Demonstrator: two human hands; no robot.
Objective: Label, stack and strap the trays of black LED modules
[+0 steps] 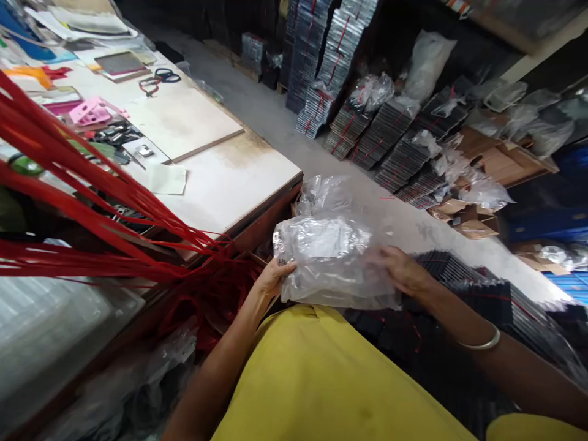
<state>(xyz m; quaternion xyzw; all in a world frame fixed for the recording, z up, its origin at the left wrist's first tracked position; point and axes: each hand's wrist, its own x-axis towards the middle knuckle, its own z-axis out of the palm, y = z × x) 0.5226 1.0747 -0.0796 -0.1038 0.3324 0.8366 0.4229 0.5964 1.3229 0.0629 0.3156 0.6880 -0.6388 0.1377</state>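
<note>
A clear plastic bag (331, 275) spans the space between my hands, just in front of the yellow clothing on my body. A pale, label-like rectangle shows through its upper part, and the plastic shines with glare. My left hand (274, 277) is closed on the bag's left edge, thumb on top. At the right side of the bag, my right hand (402, 269) is smeared by motion, so its fingers cannot be made out clearly. It touches or lies very close to the plastic. More crumpled clear plastic (324, 193) sits just beyond the bag.
A white-topped table (257, 177) stands at left, with scissors (167, 75), pliers (149, 86) and small parts. Red straps (114, 214) stretch across the left side. Tied stacks of dark trays (386, 131) and cardboard boxes (473, 217) line the floor at right.
</note>
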